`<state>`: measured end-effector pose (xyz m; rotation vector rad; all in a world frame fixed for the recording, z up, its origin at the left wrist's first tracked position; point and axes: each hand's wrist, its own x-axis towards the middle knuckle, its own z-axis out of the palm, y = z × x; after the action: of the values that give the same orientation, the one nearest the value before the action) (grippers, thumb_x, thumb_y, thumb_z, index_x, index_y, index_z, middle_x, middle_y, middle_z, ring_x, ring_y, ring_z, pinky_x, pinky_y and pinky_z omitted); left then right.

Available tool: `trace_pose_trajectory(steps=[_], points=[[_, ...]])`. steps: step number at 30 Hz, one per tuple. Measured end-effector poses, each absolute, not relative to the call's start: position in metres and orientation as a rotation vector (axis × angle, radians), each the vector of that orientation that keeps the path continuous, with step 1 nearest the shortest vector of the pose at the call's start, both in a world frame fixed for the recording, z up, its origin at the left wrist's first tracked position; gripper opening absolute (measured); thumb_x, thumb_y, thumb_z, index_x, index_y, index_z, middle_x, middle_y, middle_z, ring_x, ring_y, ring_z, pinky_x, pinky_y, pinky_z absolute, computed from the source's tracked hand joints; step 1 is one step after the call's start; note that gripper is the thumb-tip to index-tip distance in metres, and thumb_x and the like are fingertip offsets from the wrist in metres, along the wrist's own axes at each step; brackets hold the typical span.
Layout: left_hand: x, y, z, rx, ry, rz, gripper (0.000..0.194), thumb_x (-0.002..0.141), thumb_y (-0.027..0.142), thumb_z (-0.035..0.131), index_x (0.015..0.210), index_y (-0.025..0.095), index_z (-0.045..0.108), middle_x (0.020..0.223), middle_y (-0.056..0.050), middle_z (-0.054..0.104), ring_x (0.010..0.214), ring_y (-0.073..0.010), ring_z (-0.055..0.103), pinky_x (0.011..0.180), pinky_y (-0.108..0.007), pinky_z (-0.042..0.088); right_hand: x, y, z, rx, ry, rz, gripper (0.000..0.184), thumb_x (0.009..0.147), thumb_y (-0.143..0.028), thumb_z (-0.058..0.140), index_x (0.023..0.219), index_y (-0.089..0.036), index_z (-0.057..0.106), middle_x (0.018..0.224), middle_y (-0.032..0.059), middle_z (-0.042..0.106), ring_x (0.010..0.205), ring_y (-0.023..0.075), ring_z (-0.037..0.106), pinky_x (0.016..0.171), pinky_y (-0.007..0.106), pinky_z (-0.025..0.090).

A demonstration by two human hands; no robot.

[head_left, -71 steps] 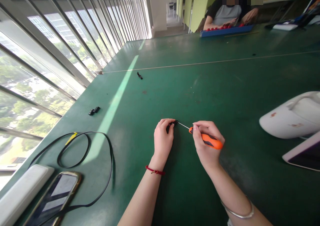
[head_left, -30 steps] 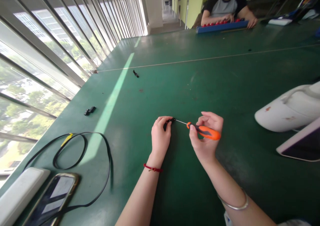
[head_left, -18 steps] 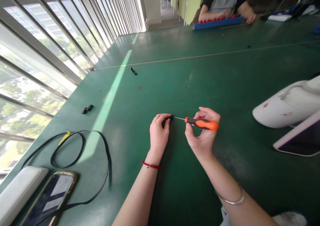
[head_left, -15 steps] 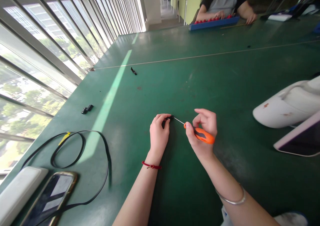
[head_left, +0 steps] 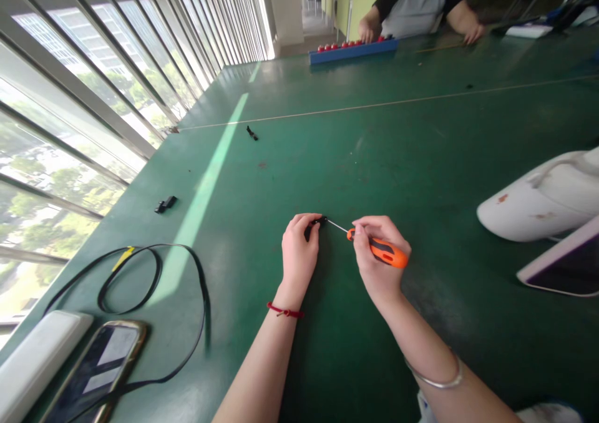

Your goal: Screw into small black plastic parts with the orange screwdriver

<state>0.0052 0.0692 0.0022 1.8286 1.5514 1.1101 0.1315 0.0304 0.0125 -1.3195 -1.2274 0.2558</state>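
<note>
Near the middle of the green table [head_left: 299,155], my left hand [head_left: 299,245] is closed on a small black part [head_left: 309,228], pinching it by the tabletop. Fingers cover much of that part, so its exact kind is unclear. My right hand [head_left: 381,254] grips a screwdriver [head_left: 388,253] by its orange and black handle. The thin metal shaft points left, and its tip meets the black part at the left fingertips. Whether a screw sits under the tip cannot be made out.
Small black pieces [head_left: 165,204] and another black piece [head_left: 252,133] lie to the left. A looped black cable [head_left: 206,286], a phone [head_left: 93,373] and a white box [head_left: 44,360] are at lower left. A white cylinder [head_left: 538,192] stands right. Across the table, a person handles a blue tray [head_left: 350,53].
My right fingers have closed round the screwdriver handle, the forefinger coming down onto it. My left hand stays put. Across the table, the person's blue tray has shifted left.
</note>
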Motion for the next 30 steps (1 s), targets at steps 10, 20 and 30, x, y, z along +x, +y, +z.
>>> trace_pose_trajectory(steps=[10,20,30], points=[[0.0056,0.0693,0.0015,1.826,1.541,1.117,0.019,0.086,0.01,0.051,0.093,0.017,0.067,0.098,-0.004,0.068,0.093,-0.017,0.062,0.086,-0.03,0.048,0.1339,0.0321,0.0127,-1.239,-1.193,0.243,0.015,0.076,-0.022,0.06,0.09,-0.022,0.056,0.063,-0.0035,0.05,0.057,0.0134,0.051,0.058,0.029,0.046],[0.0058,0.0687,0.001,1.815,1.546,1.115,0.02,0.086,0.009,0.051,0.093,0.017,0.067,0.099,-0.005,0.068,0.092,-0.017,0.062,0.086,-0.03,0.048,0.1329,0.0343,0.0139,-1.125,-1.168,0.187,0.036,0.071,-0.019,0.061,0.106,-0.022,0.05,0.074,-0.0024,0.049,0.061,0.0134,0.052,0.059,0.03,0.047],[0.0061,0.069,0.0025,1.817,1.545,1.12,0.02,0.086,0.008,0.051,0.093,0.016,0.067,0.098,-0.005,0.068,0.092,-0.0168,0.062,0.086,-0.03,0.049,0.131,0.0348,0.0127,-1.104,-1.135,0.17,0.03,0.071,-0.015,0.063,0.098,-0.022,0.052,0.081,-0.0008,0.052,0.062,0.0118,0.053,0.059,0.028,0.048]])
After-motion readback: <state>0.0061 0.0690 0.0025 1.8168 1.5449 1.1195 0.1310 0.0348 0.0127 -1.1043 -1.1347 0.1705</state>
